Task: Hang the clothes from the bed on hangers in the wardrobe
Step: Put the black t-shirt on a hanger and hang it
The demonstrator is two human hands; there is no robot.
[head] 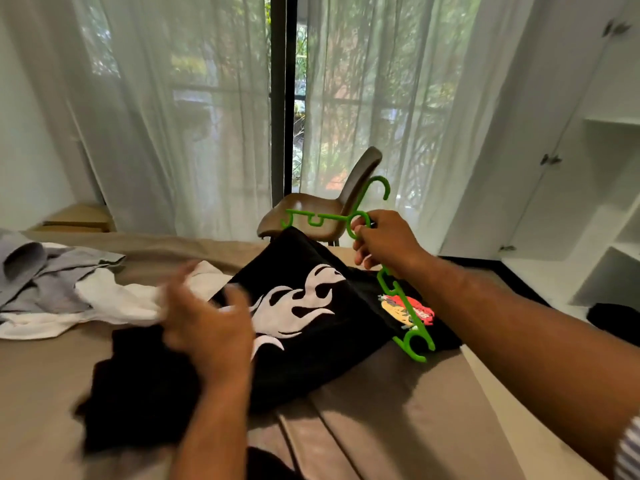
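A black T-shirt (311, 327) with a white flame print and a small red and yellow picture lies spread on the bed (398, 417). My right hand (388, 242) grips a green plastic hanger (398, 296) near its neck and holds it above the shirt's far right side, hook up. My left hand (211, 323) is blurred, fingers spread, over the shirt's left part; I cannot tell if it touches the cloth. A white garment (114, 303) and a grey garment (52, 275) lie at the bed's left. The white wardrobe (554, 168) stands at the right.
A brown chair (311, 209) stands beyond the bed in front of sheer white curtains (173, 116). Open white shelves (616, 244) adjoin the wardrobe doors. A dark item (613, 318) lies on the floor at the right. A wooden bedside unit (79, 218) sits at the far left.
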